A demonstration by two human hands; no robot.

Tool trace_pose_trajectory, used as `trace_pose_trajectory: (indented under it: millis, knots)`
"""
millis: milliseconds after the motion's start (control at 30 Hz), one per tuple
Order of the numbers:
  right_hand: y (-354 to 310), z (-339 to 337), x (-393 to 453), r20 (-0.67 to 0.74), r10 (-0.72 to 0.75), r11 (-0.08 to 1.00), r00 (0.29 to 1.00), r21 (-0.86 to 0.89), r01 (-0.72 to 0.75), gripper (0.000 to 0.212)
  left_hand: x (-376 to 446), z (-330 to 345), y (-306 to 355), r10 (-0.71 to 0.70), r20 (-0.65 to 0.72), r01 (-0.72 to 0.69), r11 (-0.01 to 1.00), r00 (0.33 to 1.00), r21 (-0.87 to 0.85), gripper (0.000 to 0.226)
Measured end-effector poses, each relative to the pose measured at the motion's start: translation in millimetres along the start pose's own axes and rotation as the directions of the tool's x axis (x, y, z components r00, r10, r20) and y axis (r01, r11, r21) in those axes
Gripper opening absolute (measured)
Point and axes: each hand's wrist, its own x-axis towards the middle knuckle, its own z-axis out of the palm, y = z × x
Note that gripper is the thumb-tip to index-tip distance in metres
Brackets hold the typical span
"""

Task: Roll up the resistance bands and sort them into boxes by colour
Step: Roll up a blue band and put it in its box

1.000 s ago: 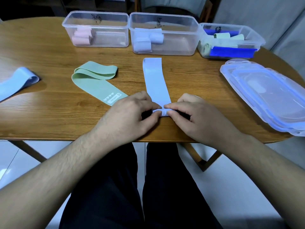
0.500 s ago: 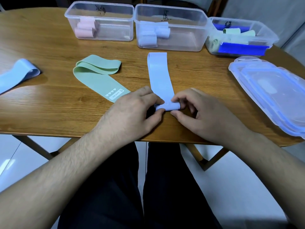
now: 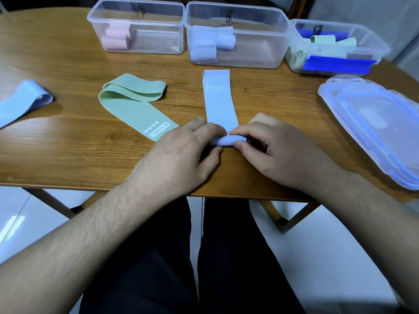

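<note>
left hand (image 3: 181,155) and right hand (image 3: 274,150) pinching rolled end of lavender resistance band (image 3: 220,103), green heavy band (image 3: 133,103) at 10 o'clock, lavender box (image 3: 235,35) at 12

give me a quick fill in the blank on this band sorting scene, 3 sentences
Both hands, left hand and right hand, pinch the rolled end of the ____ band.
The green band carries the printed word ____.
The leftmost box holds rolls coloured ____.

Missing words: lilac; HEAVY; pink
</note>
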Motion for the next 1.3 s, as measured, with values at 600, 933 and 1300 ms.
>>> trace_pose_trajectory:
  millis: [600, 933, 1300]
  knots:
    - [3.0, -0.9, 8.5, -0.011, -0.02, 1.0, 1.0, -0.023, 0.02, 0.026, 12.0, -0.9, 3.0, -0.064, 0.034, 0.061, 0.994, 0.997, 0.093, 0.04]
    - [1.2, 0.1, 17.8, -0.004, 0.016, 0.996, 1.0, -0.084, -0.017, 0.023, 25.1, -4.6, 1.8, -0.076, 0.085, 0.066, 0.991, 0.993, 0.121, 0.026]
    - [-14.3, -1.6, -35.4, -0.003, 0.02, 0.994, 1.0, -0.103, -0.021, 0.028, -17.8, -10.0, 20.1, 0.061, 0.022, -0.062, 0.997, 0.998, 0.048, 0.031]
